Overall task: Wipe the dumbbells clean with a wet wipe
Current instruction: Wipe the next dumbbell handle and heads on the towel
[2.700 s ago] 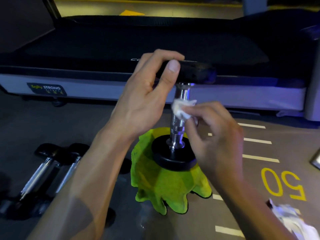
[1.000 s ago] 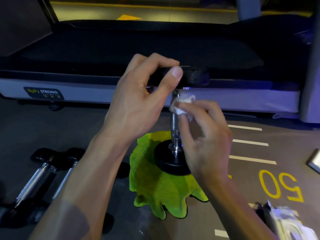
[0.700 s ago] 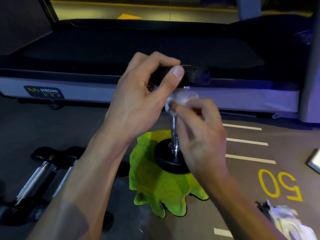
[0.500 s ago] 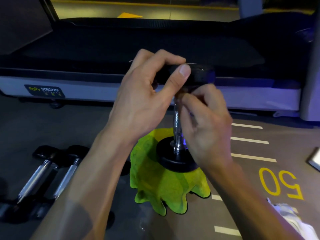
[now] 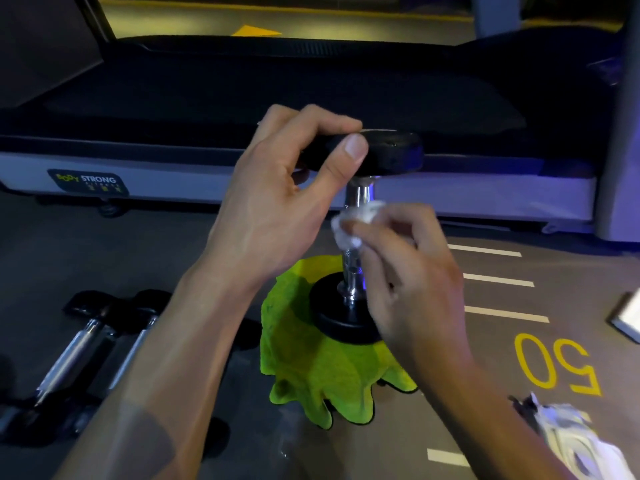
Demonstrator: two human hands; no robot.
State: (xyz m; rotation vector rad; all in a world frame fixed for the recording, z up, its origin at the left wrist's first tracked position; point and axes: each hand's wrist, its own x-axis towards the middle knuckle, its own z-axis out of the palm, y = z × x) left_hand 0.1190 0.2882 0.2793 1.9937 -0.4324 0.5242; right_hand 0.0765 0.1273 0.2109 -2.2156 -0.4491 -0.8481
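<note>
A black dumbbell [image 5: 391, 152] with a chrome handle stands upright, its lower head resting on a bright green cloth [image 5: 322, 375] on the floor. My left hand [image 5: 277, 202] grips the upper head from the left, thumb on its rim. Pinched in the fingers of my right hand [image 5: 412, 271], a crumpled white wet wipe [image 5: 353, 223] presses against the upper part of the handle. Two more dumbbells [image 5: 83, 348] lie side by side on the floor at the lower left.
A treadmill [image 5: 311, 81] with a grey side rail runs across the back. Painted white lines and a yellow "50" [image 5: 554, 363] mark the floor at the right. A crumpled wipe packet [image 5: 575, 441] lies at the lower right, a flat object [image 5: 628, 317] at the right edge.
My right hand slid the wipe up the chrome handle to just under the top head, then back down a little. My left hand kept hold of the top head.
</note>
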